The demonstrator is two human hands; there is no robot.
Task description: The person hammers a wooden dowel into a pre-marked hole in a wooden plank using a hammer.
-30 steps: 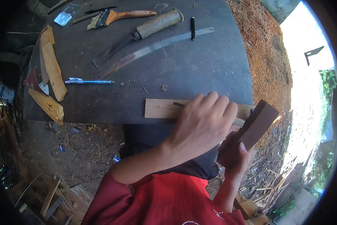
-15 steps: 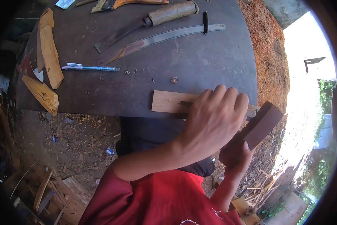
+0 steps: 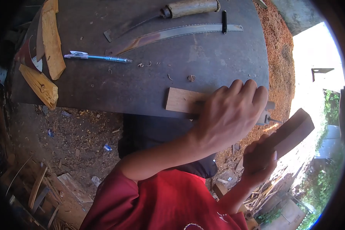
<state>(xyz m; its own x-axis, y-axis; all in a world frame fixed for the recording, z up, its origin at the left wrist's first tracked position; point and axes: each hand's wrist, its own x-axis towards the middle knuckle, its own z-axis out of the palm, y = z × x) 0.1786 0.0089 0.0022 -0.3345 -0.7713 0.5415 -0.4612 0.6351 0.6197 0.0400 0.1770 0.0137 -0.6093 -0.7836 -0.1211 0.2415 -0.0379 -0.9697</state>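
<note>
My left hand (image 3: 232, 115) is closed over a flat light-brown wooden piece (image 3: 184, 100) at the table's near edge. A metal end (image 3: 264, 118) with a thin spike sticks out to the right of that hand; the rest is hidden under it. Lower right, my right hand (image 3: 262, 165) grips a dark brown block (image 3: 291, 134), tilted up to the right and held off the table. The block and the spike look apart. A small curled shaving (image 3: 191, 78) lies just beyond the wooden piece.
On the dark table (image 3: 141, 88) are a pen (image 3: 99, 57), a curved metal strip (image 3: 172, 32) with a black clip (image 3: 224, 22), a wooden-handled tool (image 3: 193, 8) and yellowish wood pieces (image 3: 52, 42) at the left. Sawdust (image 3: 282, 57) lies beyond the right edge.
My right hand and the block have moved right, away from the metal end, and the spike now shows. The view has shifted a little; my left hand keeps its hold on the wooden piece.
</note>
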